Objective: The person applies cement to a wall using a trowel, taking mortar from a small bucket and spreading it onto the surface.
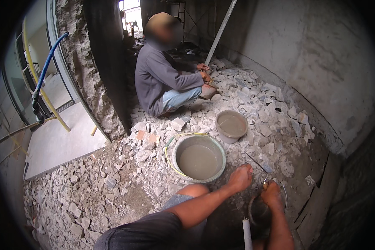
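My right hand (271,194) is closed round the handle of a trowel (257,162). Its bent metal shank shows above my fingers, and the thin dark blade, seen edge-on, points up and left. Just left of it, my left hand (240,177) is held with its fingers curled in; whatever may be inside is hidden. Left of that hand stands a large green-rimmed bucket (224,160) holding grey, wet-looking mix. A smaller grey bucket (232,137) with similar mix stands behind it. A curved dark band (251,207) and a pale pipe (246,233) lie below my hands.
Broken rubble (77,200) covers the ground. Beyond the buckets a person (158,79) sits, hands near a long pale bar (221,33) leaning upward. A grey wall (304,54) runs along the right. A rough wall edge (77,54), blue hose (43,73) and yellow pole (41,79) are left.
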